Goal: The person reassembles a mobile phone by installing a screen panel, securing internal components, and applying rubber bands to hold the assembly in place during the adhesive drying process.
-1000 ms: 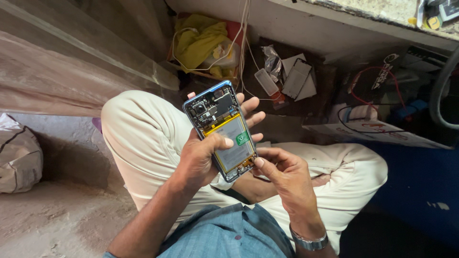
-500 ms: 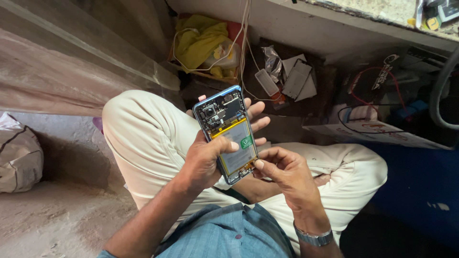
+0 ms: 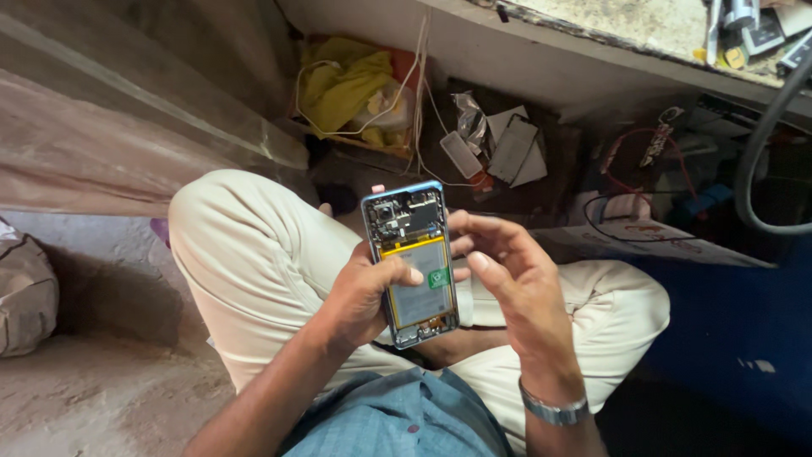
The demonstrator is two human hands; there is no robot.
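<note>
At the far left a brown bag (image 3: 25, 292) lies on the dusty floor (image 3: 110, 398), well apart from you. Your left hand (image 3: 359, 296) is closed around the opened phone (image 3: 412, 262): the thumb lies across the pale battery (image 3: 419, 288) and the other fingers hold it from behind. The phone is above your lap, between your two knees, with its back cover off. Its long axis runs almost straight away from you, tilted a little, with the circuit board (image 3: 406, 216) at the far end. Your right hand (image 3: 507, 279) is just beside the phone's right edge; its fingers are bent and touch that side, but it holds nothing of its own, and the left hand carries the weight. Farther back, a yellow cloth (image 3: 342, 85) sits in an orange box, white cables (image 3: 406, 93) hang near it, and some small flat parts (image 3: 499, 148) lie on the dark shelf (image 3: 575, 178). At the right, a thick grey hose (image 3: 761, 161) curves down.
</note>
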